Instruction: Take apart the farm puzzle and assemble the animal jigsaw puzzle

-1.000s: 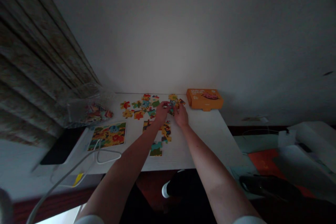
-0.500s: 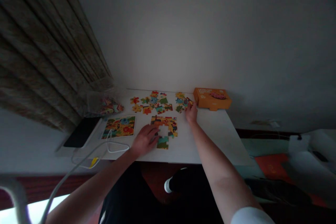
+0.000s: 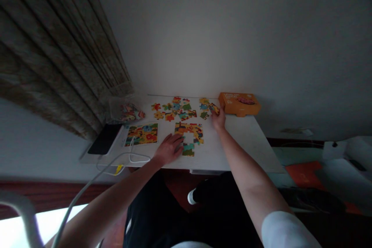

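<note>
Puzzle pieces point(image 3: 169, 116): over ten; hands point(image 3: 168, 150): two; orange box point(image 3: 240, 105): one; picture card point(image 3: 141, 135): one.

White short sleeve point(image 3: 286, 229), black trousers point(image 3: 159, 211), pale trouser mark point(image 3: 128, 224), white footwear point(image 3: 191, 197)

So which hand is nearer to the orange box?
Right. The right hand is close by the left end of the orange box; the left hand is farther off, at the left side of the partly joined puzzle.

The left hand point(image 3: 169, 148) lies at the left edge of the joined puzzle point(image 3: 190, 128). The right hand point(image 3: 219, 118) touches a small piece point(image 3: 214, 107); right of this hand stands an orange box point(image 3: 240, 105).
</note>
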{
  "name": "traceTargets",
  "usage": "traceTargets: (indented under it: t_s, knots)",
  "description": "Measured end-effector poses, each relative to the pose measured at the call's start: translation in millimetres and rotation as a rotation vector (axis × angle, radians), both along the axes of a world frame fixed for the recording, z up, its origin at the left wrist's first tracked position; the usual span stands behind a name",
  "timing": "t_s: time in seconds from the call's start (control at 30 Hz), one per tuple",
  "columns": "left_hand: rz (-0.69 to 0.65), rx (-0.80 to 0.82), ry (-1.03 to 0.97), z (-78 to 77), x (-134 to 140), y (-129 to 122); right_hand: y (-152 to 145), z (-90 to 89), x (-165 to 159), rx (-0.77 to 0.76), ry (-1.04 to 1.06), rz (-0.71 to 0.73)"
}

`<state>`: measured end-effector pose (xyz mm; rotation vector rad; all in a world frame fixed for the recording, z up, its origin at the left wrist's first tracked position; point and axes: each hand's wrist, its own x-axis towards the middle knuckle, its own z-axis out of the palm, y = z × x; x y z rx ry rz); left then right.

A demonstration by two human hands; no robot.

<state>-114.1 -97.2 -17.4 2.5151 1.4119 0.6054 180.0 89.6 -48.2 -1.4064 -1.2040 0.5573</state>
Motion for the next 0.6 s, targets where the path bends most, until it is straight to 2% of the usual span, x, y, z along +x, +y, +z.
traceTargets:
  t_s: [0.1, 0.2, 0.27, 0.47, 0.6]
  knots:
    - [-0.011, -0.01, -0.031, 0.8, 0, 0, -7, 11.4, -3, -0.023, 0.024, 0.058]
    - [0.002, -0.01, -0.049, 2.3, 2, -1, -29, 22.2, -14, -0.031, 0.037, 0.249]
    - [0.014, -0.008, -0.049, 3.6, 3, -2, -52, 25.8, -25, -0.055, 0.024, 0.327]
    - [0.031, -0.003, -0.025, 5.1, 5, -2, -109, 19.8, -61, -0.166, -0.015, 0.595]
    - [0.017, 0.004, -0.004, 5.9, 4, -3, -118, 12.9, -70, -0.178, -0.11, 0.584]
